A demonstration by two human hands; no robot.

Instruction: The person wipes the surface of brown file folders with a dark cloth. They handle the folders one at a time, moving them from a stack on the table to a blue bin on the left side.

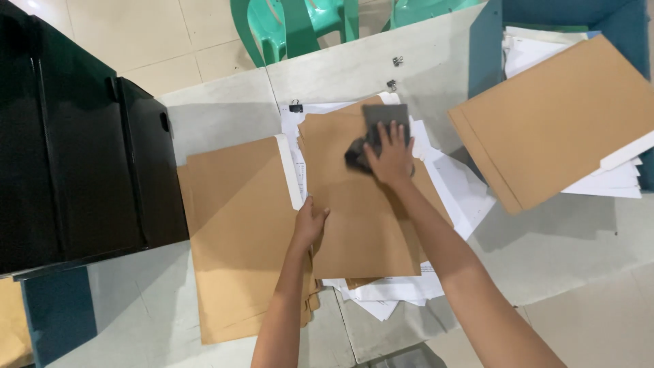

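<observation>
Folder (361,211), plain brown, flat under hands (392,157)

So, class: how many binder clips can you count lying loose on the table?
3. One black binder clip lies at the paper stack's top-left corner; a second clip sits just above the stack; a third clip lies farther up the table. Papers may hide others.

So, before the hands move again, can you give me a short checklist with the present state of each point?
1. Left hand grips the left edge of the top brown folder: ok.
2. Right hand presses the dark object onto that folder: ok.
3. White papers under the folder are aligned: not ok, corners stick out.
4. Second brown folder lies flat on the left: ok.
5. Binder clips lie away from both hands: ok.
6. What the dark object is: cannot tell.
</observation>
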